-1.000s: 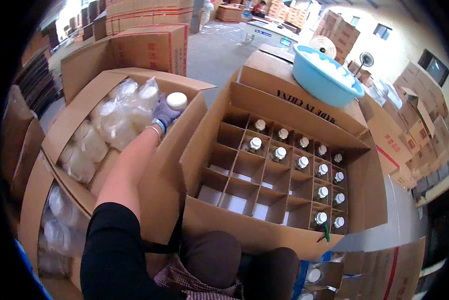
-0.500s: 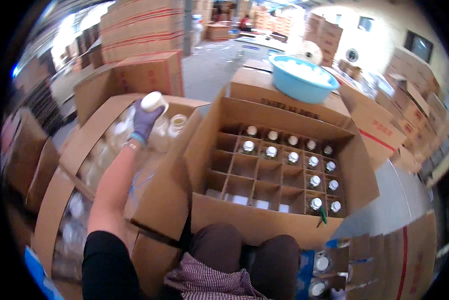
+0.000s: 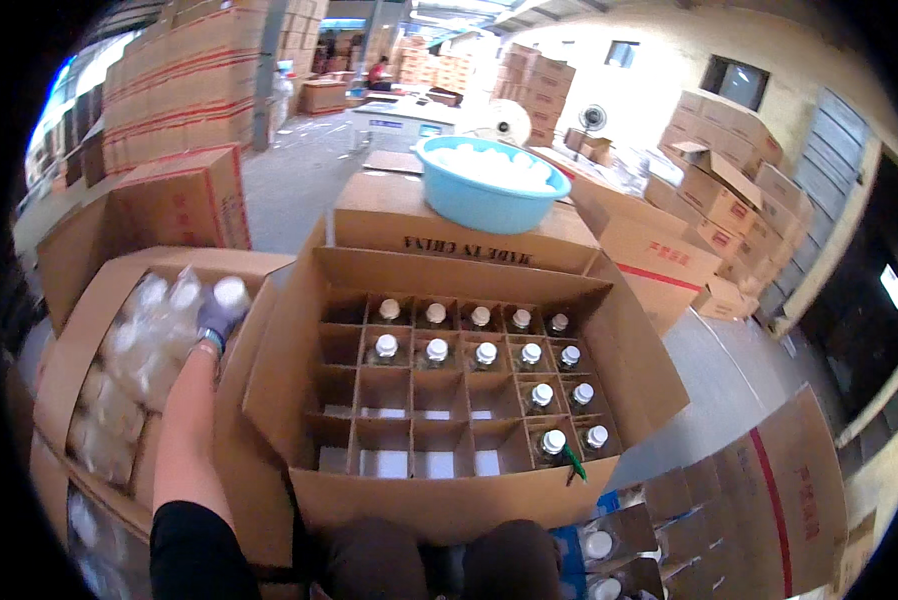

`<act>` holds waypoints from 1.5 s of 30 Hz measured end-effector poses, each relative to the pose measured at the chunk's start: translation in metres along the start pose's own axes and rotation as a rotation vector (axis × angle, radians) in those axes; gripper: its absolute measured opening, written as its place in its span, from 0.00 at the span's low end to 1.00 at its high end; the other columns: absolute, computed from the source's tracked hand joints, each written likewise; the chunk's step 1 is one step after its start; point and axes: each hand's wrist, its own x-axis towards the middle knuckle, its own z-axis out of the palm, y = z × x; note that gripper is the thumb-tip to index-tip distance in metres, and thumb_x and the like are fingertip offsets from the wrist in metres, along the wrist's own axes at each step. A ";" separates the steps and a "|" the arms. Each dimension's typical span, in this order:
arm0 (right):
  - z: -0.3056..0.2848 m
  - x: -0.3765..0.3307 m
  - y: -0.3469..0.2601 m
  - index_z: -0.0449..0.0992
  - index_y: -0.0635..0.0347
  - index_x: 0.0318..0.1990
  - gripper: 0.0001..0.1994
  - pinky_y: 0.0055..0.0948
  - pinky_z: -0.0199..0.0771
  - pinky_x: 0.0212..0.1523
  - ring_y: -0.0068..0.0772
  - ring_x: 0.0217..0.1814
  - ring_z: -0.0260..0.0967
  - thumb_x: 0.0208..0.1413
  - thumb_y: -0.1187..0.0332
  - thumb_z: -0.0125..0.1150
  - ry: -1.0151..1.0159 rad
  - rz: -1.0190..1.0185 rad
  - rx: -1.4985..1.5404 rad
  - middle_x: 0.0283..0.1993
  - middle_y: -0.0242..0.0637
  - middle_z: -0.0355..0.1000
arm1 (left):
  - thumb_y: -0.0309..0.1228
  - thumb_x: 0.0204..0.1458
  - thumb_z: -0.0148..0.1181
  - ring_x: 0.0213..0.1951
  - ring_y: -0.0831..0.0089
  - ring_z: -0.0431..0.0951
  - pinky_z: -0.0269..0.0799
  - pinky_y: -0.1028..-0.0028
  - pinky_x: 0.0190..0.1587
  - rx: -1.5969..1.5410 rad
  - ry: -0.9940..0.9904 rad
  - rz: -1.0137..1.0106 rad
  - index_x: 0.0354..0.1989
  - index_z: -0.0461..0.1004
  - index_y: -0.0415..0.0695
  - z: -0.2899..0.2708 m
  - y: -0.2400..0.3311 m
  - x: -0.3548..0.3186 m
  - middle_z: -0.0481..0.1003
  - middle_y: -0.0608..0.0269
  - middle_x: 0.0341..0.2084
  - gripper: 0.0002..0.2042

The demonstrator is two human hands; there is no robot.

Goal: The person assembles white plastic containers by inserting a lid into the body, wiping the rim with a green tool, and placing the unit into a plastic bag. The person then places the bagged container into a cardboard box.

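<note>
My left hand (image 3: 219,318), in a purple-grey glove with a band at the wrist, reaches into the carton (image 3: 81,330) on the left. Its fingers are closed round a white-topped jar (image 3: 231,292), whose lower part is hidden. Several clear glass jars or bottles (image 3: 147,360), some wrapped in clear plastic, lie beside it in that carton. In front of me stands an open divided carton (image 3: 409,492). White-capped bottles (image 3: 436,352) fill its two far rows, except at the left end, and its right-hand columns. My right hand is out of view.
A blue basin (image 3: 484,200) of white caps rests on a carton behind the divided one. A green strip (image 3: 575,463) hangs near its front right corner. More capped bottles (image 3: 599,545) stand at the lower right. Stacked cartons (image 3: 184,90) rise at the back left.
My left hand has gone lower into the left carton with the white-topped jar. The whole view has swung to the right, so the cartons and basin appear further left.
</note>
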 end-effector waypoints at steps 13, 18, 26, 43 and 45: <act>-0.042 0.006 -0.150 0.80 0.55 0.47 0.15 0.42 0.77 0.45 0.51 0.46 0.77 0.60 0.57 0.62 0.127 -0.291 0.184 0.44 0.46 0.80 | 0.51 0.29 0.79 0.55 0.53 0.77 0.73 0.59 0.57 -0.034 0.141 0.191 0.63 0.64 0.46 -0.093 0.000 -0.051 0.77 0.48 0.50 0.48; -0.042 0.047 -0.125 0.78 0.57 0.53 0.19 0.44 0.76 0.53 0.47 0.53 0.77 0.61 0.54 0.61 0.049 -0.368 0.294 0.51 0.50 0.79 | 0.44 0.34 0.78 0.52 0.56 0.79 0.75 0.60 0.54 -0.113 0.143 0.336 0.57 0.67 0.46 -0.248 0.067 -0.111 0.78 0.52 0.48 0.39; -0.118 -0.127 -0.332 0.58 0.61 0.71 0.43 0.38 0.75 0.58 0.42 0.61 0.70 0.46 0.66 0.73 -0.189 -0.896 1.095 0.65 0.44 0.65 | 0.35 0.32 0.78 0.47 0.47 0.77 0.75 0.56 0.50 0.079 0.314 0.974 0.56 0.68 0.41 -0.417 0.220 -0.366 0.75 0.48 0.45 0.38; -0.033 -0.179 -0.304 0.63 0.63 0.64 0.38 0.39 0.63 0.67 0.40 0.67 0.63 0.41 0.70 0.70 -0.158 -1.230 0.974 0.60 0.46 0.67 | 0.51 0.54 0.68 0.55 0.64 0.74 0.70 0.66 0.58 -0.761 -0.893 0.042 0.64 0.65 0.31 -0.250 0.057 -0.470 0.72 0.49 0.58 0.39; -0.061 -0.172 -0.313 0.63 0.62 0.65 0.40 0.40 0.62 0.68 0.42 0.67 0.64 0.38 0.73 0.69 -0.126 -1.463 0.826 0.61 0.47 0.66 | 0.53 0.58 0.62 0.54 0.65 0.75 0.71 0.66 0.58 -0.917 -0.749 0.055 0.65 0.64 0.33 -0.243 0.061 -0.486 0.73 0.51 0.57 0.38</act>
